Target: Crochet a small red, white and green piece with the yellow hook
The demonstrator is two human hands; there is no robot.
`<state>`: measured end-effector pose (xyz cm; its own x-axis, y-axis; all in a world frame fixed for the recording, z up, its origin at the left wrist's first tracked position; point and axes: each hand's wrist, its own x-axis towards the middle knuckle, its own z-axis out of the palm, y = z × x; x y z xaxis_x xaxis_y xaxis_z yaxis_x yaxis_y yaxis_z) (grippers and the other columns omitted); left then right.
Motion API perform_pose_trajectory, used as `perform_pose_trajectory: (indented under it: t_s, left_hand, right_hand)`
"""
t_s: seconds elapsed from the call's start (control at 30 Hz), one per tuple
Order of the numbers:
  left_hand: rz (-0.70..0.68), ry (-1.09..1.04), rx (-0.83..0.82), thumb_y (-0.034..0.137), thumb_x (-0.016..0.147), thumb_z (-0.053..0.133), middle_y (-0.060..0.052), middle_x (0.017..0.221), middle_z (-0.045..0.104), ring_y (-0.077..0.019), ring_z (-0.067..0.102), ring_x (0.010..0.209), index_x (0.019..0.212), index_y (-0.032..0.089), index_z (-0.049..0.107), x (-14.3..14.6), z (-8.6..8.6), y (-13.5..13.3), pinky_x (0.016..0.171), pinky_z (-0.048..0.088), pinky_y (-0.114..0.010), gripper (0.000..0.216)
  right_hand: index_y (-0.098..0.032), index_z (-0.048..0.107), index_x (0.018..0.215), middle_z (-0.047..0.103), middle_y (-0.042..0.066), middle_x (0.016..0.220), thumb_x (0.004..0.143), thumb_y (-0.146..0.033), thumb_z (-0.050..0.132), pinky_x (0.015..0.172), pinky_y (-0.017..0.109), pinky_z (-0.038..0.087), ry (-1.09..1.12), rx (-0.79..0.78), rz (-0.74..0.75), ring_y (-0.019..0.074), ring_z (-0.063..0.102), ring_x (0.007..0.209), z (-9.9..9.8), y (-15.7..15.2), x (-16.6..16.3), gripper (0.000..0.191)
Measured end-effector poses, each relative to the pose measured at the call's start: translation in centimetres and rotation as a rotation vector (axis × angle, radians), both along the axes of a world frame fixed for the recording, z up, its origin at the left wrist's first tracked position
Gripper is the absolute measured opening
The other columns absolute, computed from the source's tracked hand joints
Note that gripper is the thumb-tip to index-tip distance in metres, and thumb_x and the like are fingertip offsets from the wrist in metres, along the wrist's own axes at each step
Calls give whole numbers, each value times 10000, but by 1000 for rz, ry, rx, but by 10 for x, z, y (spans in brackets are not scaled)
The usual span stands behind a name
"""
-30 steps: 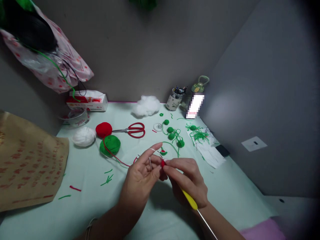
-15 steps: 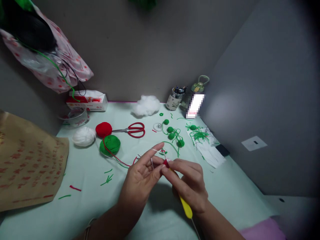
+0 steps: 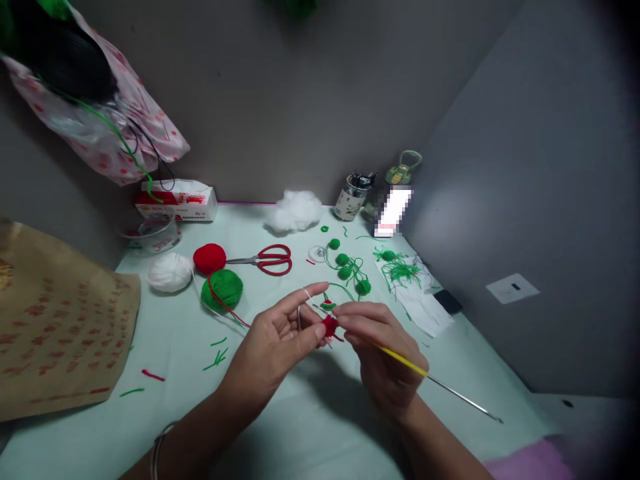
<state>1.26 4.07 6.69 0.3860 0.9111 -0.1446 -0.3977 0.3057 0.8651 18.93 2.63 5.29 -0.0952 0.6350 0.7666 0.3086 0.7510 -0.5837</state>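
My left hand [image 3: 273, 340] pinches a small red crochet piece [image 3: 329, 326] between thumb and fingers, with white yarn looped over the raised forefinger. My right hand [image 3: 385, 357] grips a yellow-handled crochet hook [image 3: 400, 359], its tip at the red piece and its metal shaft pointing out to the right. Red yarn runs from the piece back toward the red yarn ball [image 3: 209, 258] and green yarn ball [image 3: 223, 289].
A white yarn ball [image 3: 170, 272], red scissors [image 3: 267, 260], white stuffing [image 3: 295, 210], several small green crochet balls [image 3: 347, 267], a tissue box [image 3: 176, 202], a pen cup [image 3: 350, 197] and a brown paper bag [image 3: 55, 327] lie on the pale green table [image 3: 175, 373]. Grey walls close the corner.
My right hand has turned the hook, so its shaft now points out to the right instead of down toward me. Both hands have stayed at the red piece.
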Motion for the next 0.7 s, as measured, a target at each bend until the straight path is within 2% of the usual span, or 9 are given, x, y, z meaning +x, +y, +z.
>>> perform_pose_trajectory:
  t_s: [0.17, 0.3, 0.5, 0.6, 0.7]
  left_hand:
    - [31, 161, 84, 246, 918, 733, 40, 783, 654, -138, 642, 784, 1357, 232, 682, -6, 4, 3, 882, 498, -303, 442]
    - [31, 272, 147, 259, 935, 687, 38, 777, 636, -152, 634, 774, 1319, 249, 703, -10, 6, 4, 857, 493, -310, 385]
    - [21, 362, 210, 214, 933, 629, 10, 795, 648, -192, 664, 843, 1226, 259, 751, -13, 5, 5, 807, 488, -316, 320]
    - [35, 368, 222, 207, 924, 635, 8, 815, 657, -179, 649, 816, 1213, 264, 767, -11, 5, 5, 795, 484, -310, 324]
    - [59, 343, 214, 202, 919, 653, 16, 826, 654, -156, 636, 788, 1210, 274, 780, -9, 3, 4, 802, 486, -293, 326]
  right_hand:
    - [-230, 737, 1216, 783, 65, 1048, 970, -1, 583, 790, 381, 649, 29, -64, 40, 209, 733, 970, -5, 0, 5, 370]
    - [-253, 751, 1142, 776, 46, 938, 992, -64, 573, 753, 412, 636, 76, -137, 30, 216, 721, 881, -3, 0, 5, 300]
    - [-233, 764, 1081, 725, 53, 918, 1012, -153, 592, 641, 354, 608, 298, -269, 122, 184, 689, 764, -4, 3, 4, 202]
    - [-231, 771, 1034, 696, 38, 875, 1004, -193, 621, 594, 319, 586, 389, -345, 151, 162, 663, 703, -5, 6, 5, 158]
    - [-221, 771, 993, 671, 22, 824, 991, -216, 641, 555, 292, 568, 446, -356, 173, 146, 642, 653, -5, 9, 5, 130]
